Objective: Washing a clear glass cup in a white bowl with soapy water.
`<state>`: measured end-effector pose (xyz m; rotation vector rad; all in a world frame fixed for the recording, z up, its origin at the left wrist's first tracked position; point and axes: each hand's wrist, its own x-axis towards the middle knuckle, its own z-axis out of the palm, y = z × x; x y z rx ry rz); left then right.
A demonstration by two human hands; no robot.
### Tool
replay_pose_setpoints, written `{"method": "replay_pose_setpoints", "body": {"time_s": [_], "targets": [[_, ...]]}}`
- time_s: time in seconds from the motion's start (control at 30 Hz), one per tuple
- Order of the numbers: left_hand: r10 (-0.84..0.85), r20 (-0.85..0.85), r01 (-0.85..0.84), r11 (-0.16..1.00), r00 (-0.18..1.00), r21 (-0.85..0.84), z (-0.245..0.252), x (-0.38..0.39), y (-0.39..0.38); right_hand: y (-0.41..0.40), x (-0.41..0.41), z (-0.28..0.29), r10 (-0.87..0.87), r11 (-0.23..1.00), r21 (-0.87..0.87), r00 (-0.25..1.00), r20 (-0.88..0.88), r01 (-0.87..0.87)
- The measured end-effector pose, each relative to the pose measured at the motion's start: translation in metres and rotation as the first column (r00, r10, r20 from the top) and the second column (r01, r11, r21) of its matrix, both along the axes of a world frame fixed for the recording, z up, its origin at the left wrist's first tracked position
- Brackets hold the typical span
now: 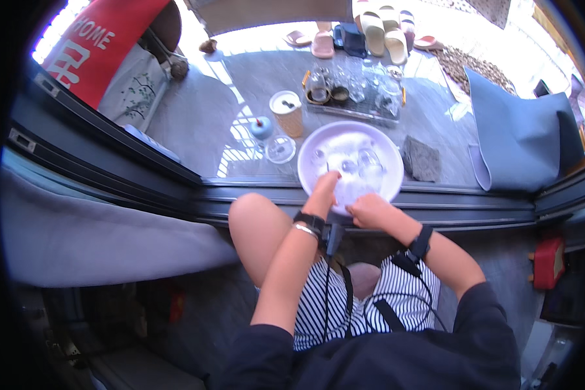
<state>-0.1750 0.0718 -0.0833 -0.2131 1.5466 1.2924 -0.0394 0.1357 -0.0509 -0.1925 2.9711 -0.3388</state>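
A round pale purple plastic basin [303, 168] stands across the door track, with foamy liquid and clear glassware [369, 158] in it. My left hand [325, 187] is over the basin's near left part, its fingertips partly hidden. At the basin's near rim, my right hand [369, 210] has its fingers curled; whether it grips the rim or something small cannot be told. Beyond the basin is a clear tray [353, 113] with orange handles, crowded with glass cups and small dark bowls. A grey folded cloth [421, 158] lies to the right of the basin.
A lidded woven-pattern cup [288, 117], a blue round object [261, 127] and a clear plastic lid [280, 149] are left of the basin. Slippers [373, 31] sit at the back. The dark sliding-door track [468, 202] runs across; a blue-grey sheet [521, 131] stands at right.
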Motion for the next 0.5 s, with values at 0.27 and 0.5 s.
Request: {"method": "replay_pose_setpoints", "body": {"time_s": [0.27,0.5], "targets": [[0.042,-0.013,-0.044,0.983,0.999,-0.176,-0.007,0.013,-0.017,-0.023,0.025,0.002,0.028,0.999,-0.047,0.993,0.117,-0.023],[-0.117,0.101,0.129,0.985,0.988,-0.114,-0.017,0.017,-0.022,-0.030,0.028,0.015,-0.001,0.979,-0.203,0.985,0.175,0.037]]}}
